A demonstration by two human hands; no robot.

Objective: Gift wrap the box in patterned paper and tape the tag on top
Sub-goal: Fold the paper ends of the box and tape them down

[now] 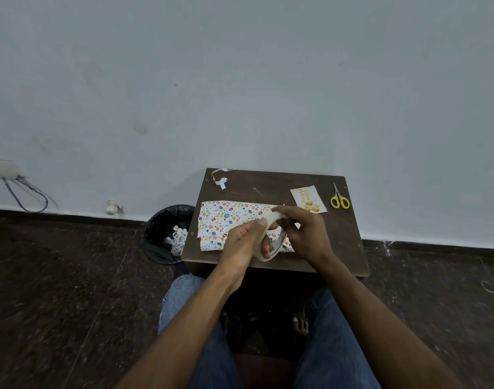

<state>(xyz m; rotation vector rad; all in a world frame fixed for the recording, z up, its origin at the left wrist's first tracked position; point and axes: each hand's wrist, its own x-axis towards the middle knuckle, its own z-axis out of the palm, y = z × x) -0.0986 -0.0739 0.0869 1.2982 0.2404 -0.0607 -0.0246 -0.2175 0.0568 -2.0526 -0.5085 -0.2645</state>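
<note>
The box wrapped in white patterned paper (226, 223) lies flat on the small dark wooden table (341, 242). Above its right part I hold a roll of pale tape (264, 255) upright. My left hand (244, 242) grips the roll with the thumb on its top rim and fingers through its hole. My right hand (304, 234) curls over the roll's far top edge, fingertips on the tape. The gift tag (307, 199), cream with yellow print, lies at the table's back right, apart from the box.
Yellow-handled scissors (339, 199) lie at the table's far right corner. A curled paper scrap (222, 179) sits at the back left. A black-lined bin (167, 234) with paper offcuts stands left of the table. The wall is close behind. My knees are under the front edge.
</note>
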